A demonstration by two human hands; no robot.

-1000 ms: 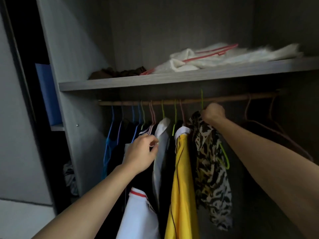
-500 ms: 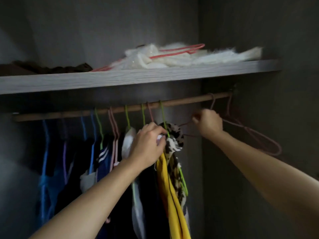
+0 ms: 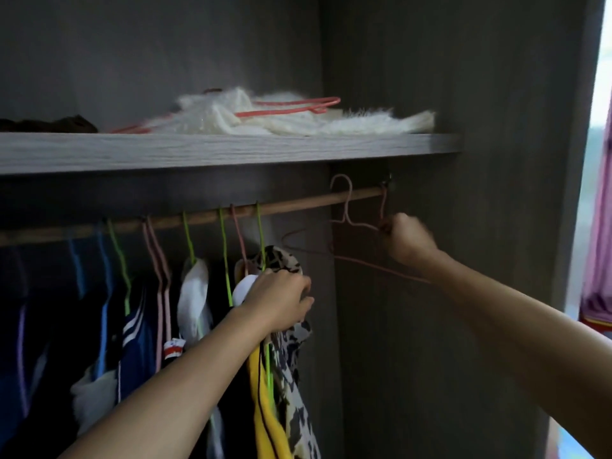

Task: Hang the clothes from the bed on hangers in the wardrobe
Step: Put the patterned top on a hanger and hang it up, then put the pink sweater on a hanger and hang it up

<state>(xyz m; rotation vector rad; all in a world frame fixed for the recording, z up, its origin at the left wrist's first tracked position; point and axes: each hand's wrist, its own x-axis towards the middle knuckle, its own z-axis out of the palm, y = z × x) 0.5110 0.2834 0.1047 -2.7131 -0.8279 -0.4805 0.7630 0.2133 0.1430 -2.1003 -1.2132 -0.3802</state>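
The right hand (image 3: 405,240) is closed in a fist round the thin wire of an empty pink hanger (image 3: 347,207), up near the right end of the wooden rod (image 3: 298,203). The hanger's hook points up and curls over the rod. Its long bottom wire runs left to right and slopes down toward the person's arm, so the hanger sits tilted. A second pink hook hangs just beside the fist, and how many wires the fist holds cannot be told. The left hand (image 3: 278,301) is lower and to the left. Its fingers are curled over the top of a leopard-print top (image 3: 291,352), gripping the soft spotted cloth where it hangs from a green hanger (image 3: 260,233). The top hangs straight down, long and floppy. Touching it on the left is a bright yellow top (image 3: 265,409) with a thin dark line down it. Further left hang a white piece and a dark blue top with white stripes (image 3: 135,342). The rod is round and smooth and runs across the wardrobe under a flat grey wood shelf (image 3: 231,150). On the shelf lies a fluffy white cloth (image 3: 331,122) with a red wire hanger (image 3: 288,109) lying flat on it.
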